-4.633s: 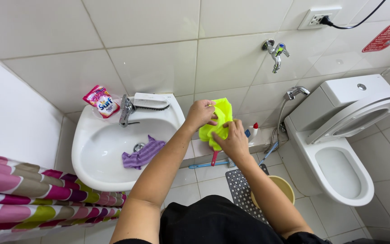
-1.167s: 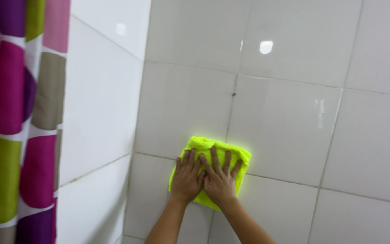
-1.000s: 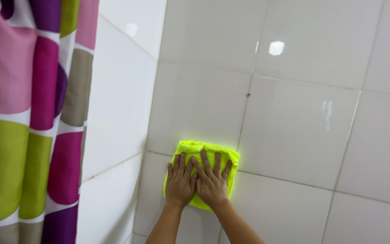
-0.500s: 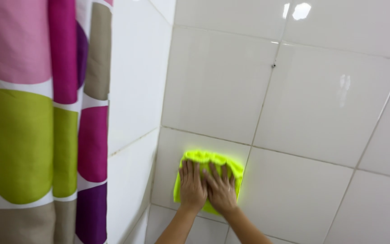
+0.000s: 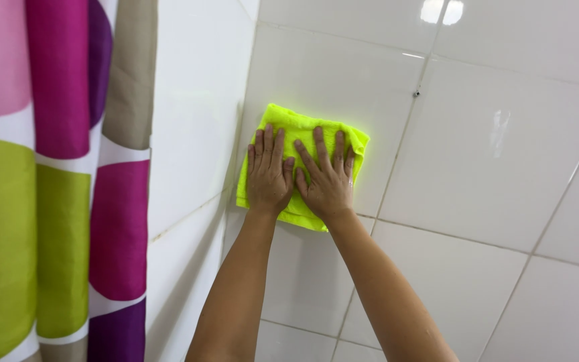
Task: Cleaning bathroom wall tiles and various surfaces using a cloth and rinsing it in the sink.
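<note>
Cloth (image 5: 301, 137): bright yellow-green, folded to a rough square, lying flat against the white tiled wall (image 5: 490, 154), just right of the inside corner where the side wall (image 5: 196, 121) is meeting it. Its top edge is sitting high on one large tile; its lower edge is hanging just above a horizontal grout line. Its left edge is running close along the corner.

Left hand (image 5: 267, 175): pressing flat on the left half of the cloth, palm down, fingers (image 5: 263, 144) stretched out and slightly spread, pointing up. Not curling round the cloth, only bearing on it.

Right hand (image 5: 326, 181): pressing flat on the right half, fingers (image 5: 318, 144) likewise extended and fanned, pointing up. The thumbs of both hands are nearly touching at the middle of the cloth. Neither hand is gripping; both are lying open against the fabric.

Both forearms are reaching up from the bottom edge of the view, bare, converging toward the cloth.

Surroundings: the wall tiles are glossy, showing a bright ceiling-light reflection near the top. A small dark speck is sitting on the vertical grout line up and right of the cloth. At far left a shower curtain (image 5: 48, 181) is hanging, patterned in pink, magenta, purple, lime and tan blocks on white, well apart from the cloth.
</note>
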